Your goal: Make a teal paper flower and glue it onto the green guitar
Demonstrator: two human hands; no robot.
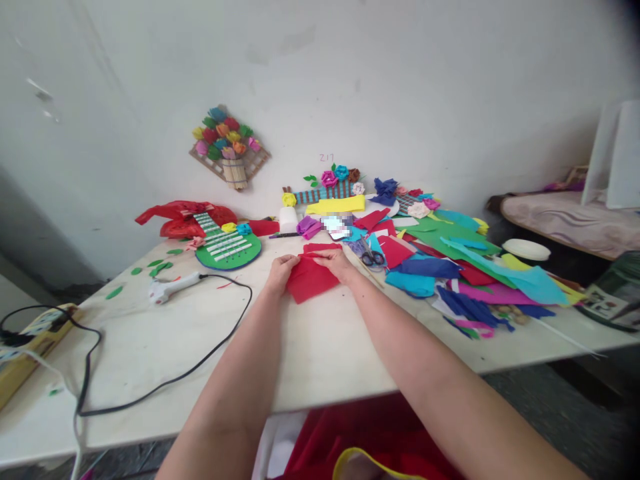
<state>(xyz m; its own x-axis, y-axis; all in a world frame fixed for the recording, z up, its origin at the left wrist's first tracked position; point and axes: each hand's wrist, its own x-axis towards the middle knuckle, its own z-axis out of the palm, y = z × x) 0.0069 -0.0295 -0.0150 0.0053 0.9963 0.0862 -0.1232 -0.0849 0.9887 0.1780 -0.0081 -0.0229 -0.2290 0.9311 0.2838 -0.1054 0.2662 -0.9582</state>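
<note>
A red sheet of craft paper is held up over the white table by both hands. My left hand pinches its upper left corner, fingers closed. Along the upper right edge, my right hand grips the same sheet between thumb and fingers. A folded strip shows at the top edge between the two hands. Just behind it another piece of red paper shows in part. To the right of my right hand lie scissors with dark handles.
At left are a white glue gun with a black cord, a yellow power strip and a green guitar-shaped craft. Coloured paper scraps cover the right side, with a dark jar at the edge. Paper flowers stand behind.
</note>
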